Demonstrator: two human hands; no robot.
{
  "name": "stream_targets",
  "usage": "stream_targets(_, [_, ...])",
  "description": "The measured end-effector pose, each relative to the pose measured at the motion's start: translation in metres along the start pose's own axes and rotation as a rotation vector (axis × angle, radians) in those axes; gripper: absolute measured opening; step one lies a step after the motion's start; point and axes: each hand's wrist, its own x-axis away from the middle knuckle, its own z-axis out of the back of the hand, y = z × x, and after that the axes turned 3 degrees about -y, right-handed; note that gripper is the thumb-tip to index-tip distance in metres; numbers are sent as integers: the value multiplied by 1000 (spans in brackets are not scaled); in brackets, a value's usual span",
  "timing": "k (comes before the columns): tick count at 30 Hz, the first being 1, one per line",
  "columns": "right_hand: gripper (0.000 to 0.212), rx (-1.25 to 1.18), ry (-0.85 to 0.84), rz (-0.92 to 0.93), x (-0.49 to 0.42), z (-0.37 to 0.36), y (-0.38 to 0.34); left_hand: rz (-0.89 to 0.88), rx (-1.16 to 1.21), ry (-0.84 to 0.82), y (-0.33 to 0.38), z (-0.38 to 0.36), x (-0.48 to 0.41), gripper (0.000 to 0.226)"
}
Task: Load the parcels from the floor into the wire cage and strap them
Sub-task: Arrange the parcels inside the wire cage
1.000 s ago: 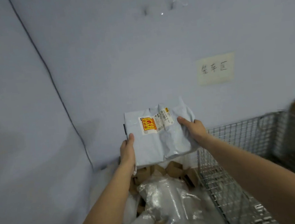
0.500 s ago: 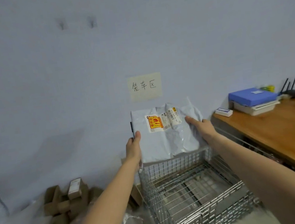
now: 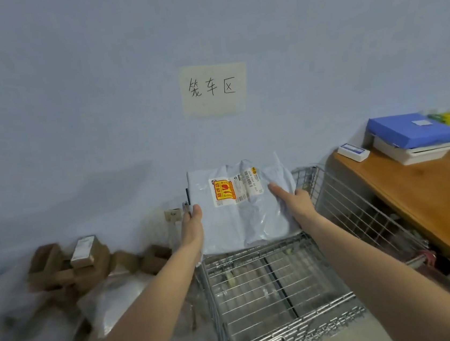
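I hold a grey plastic mailer parcel with an orange-and-white label above the far end of the wire cage. My left hand grips its left edge, thumb on top. On its right side my right hand holds it, fingers spread over the wrinkled plastic. The cage stands on the floor against the wall, and I see no parcels in it. More parcels lie on the floor to the left: small brown boxes and clear plastic bags.
A wooden table stands right of the cage, carrying a blue folder on white boxes and a small white box. A paper sign hangs on the wall. The wall runs just behind the cage.
The view has swung right from the parcel pile to the cage. Both hands have carried the grey parcel over the cage and lowered it toward its far end.
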Motion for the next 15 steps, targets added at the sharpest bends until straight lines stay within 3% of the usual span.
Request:
stream_targets(3, [46, 9, 41, -12, -40, -3, 9, 55, -16, -5, -8, -16, -52, 60])
stream_targets(6, [64, 36, 81, -74, -82, 2, 19, 122, -34, -2, -19, -39, -96, 59])
stream_targets(10, [73, 23, 63, -188, -130, 9, 40, 198, -44, -2, -49, -65, -143, 58])
stream_targets(15, [57, 44, -30, -354, -168, 8, 83, 297, -13, 20, -93, -74, -174, 45])
